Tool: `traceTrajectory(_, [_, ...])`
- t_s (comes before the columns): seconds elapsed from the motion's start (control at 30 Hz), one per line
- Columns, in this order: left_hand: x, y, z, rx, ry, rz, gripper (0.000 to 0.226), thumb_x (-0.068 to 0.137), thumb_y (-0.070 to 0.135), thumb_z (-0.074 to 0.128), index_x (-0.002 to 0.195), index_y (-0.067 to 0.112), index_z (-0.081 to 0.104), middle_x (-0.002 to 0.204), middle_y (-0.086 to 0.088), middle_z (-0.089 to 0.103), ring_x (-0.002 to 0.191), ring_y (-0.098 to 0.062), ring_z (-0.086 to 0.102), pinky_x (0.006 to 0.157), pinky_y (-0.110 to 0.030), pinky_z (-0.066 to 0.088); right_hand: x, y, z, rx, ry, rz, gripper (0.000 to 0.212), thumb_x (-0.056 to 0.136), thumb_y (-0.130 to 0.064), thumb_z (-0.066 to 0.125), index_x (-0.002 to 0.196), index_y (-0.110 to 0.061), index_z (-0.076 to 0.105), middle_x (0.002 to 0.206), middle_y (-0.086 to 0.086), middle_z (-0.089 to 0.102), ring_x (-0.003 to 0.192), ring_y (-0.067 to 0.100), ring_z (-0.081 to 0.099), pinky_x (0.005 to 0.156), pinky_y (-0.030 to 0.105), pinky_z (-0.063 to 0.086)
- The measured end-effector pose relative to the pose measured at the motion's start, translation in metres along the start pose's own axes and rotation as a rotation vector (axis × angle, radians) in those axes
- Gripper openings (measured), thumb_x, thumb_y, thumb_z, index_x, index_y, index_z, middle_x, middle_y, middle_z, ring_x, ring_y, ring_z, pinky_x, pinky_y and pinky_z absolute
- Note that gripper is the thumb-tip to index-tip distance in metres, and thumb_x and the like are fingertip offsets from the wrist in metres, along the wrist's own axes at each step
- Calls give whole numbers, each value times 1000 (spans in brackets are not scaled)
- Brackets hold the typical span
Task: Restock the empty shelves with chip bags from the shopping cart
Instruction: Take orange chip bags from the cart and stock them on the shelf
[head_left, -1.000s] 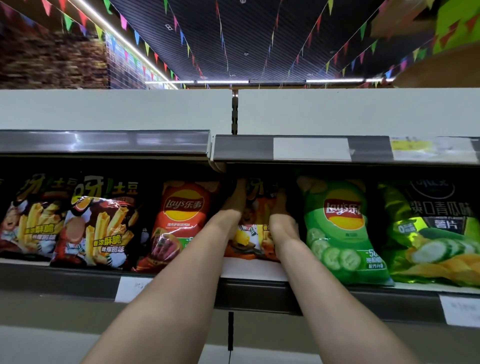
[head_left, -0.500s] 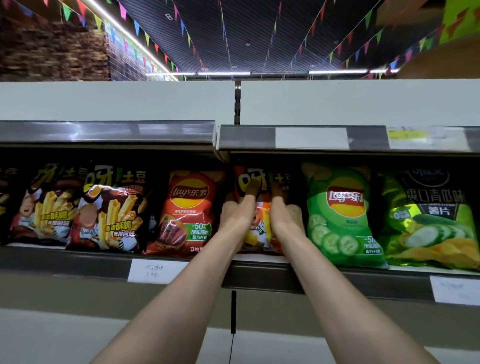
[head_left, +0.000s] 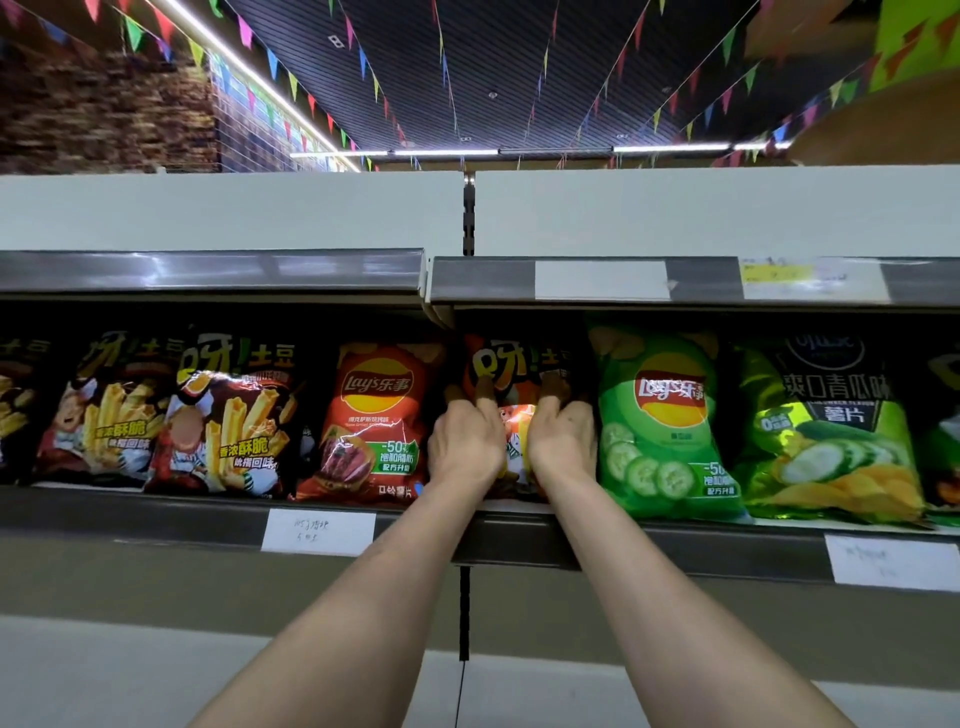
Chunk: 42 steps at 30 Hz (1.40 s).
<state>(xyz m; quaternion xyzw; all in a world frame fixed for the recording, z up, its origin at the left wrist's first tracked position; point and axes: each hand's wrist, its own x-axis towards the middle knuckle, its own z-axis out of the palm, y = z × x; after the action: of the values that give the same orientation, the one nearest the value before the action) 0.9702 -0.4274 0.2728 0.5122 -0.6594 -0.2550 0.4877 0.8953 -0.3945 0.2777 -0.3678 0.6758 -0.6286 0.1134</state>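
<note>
One orange chip bag (head_left: 501, 364) upright, L hand (head_left: 465, 449), R hand (head_left: 563, 449), curled fingers (head_left: 485, 400) gripping it

The red bag (head_left: 371, 421) reads "Lay's 乐事" and "-50%". Left of it, the brown fries bag (head_left: 228, 421) says "呀!土豆" and "香浓酥脆". Right of it stand the orange bag (head_left: 511, 364), "呀!土豆"; the green bag (head_left: 670, 426), "Lay's 乐事", "-50"; and farthest, the dark green bag (head_left: 831, 415), "爽口青瓜味 薯片". Below it, the price tag (head_left: 318, 531) carries handwriting too faint to read.
</note>
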Motion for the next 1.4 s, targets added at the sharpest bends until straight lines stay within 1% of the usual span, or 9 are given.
traceTrajectory(0.1, [-13,0,-3,6,34,96,35,102,27,36,123,-1,45,122,-24,49,111,-40,48,83,-37,35,-7,-2,0,-43,4,-51,40,102,-27,38,118,7,49,126,30,51,117,39,48,84,36,33])
traceTrajectory(0.2, [-29,-9,-12,238,93,310,46,99,21,45,142,7,36,137,-18,37,127,-34,36,94,-41,38,-16,3,2,-158,15,-194,35,101,-27,41,118,3,47,125,28,46,118,41,45,92,40,33])
traceTrajectory(0.37, [-38,-16,-24,321,13,373,52,98,25,48,147,17,35,143,-13,33,133,-29,32,99,-38,38,-27,7,-2,-455,39,-466,35,99,-21,44,128,-2,46,131,22,41,125,38,38,100,42,32])
traceTrajectory(0.5, [-46,3,-23,411,31,609,60,96,25,50,151,12,28,153,-18,26,142,-33,21,115,-42,20,-30,1,-38,-449,211,-724,46,94,-11,50,139,-6,46,141,27,38,129,43,38,105,48,35])
traceTrajectory(0.6, [-54,21,-10,523,-30,816,68,92,29,53,152,13,26,154,-17,29,142,-34,24,117,-48,13,-14,10,-74,-607,367,-696,42,93,-19,46,130,-2,54,133,33,45,121,50,46,102,56,39])
traceTrajectory(0.7, [-57,37,7,636,-115,939,68,95,33,46,154,15,18,158,-10,24,144,-29,20,116,-49,12,-3,20,-93,-796,292,-568,38,97,-24,49,129,-3,55,131,30,47,124,46,43,105,53,33])
traceTrajectory(0.93, [-44,40,29,730,-288,836,60,101,36,34,154,16,15,156,-5,25,140,-26,25,115,-43,17,5,28,-102,-1041,147,-497,44,102,-41,34,137,-16,44,134,16,44,127,33,38,104,42,31])
traceTrajectory(1.2, [-75,75,47,704,-83,945,64,99,41,36,154,19,13,156,-8,24,141,-28,22,116,-47,13,17,33,-169,-874,183,-506,52,102,-36,40,147,-13,34,150,23,29,140,38,26,111,45,24])
traceTrajectory(1.4, [-77,102,88,743,-67,501,60,98,57,27,144,18,35,149,-18,36,140,-37,26,112,-60,15,58,57,-240,-794,136,-336,63,96,-49,47,146,-15,33,145,23,31,136,40,27,108,53,31])
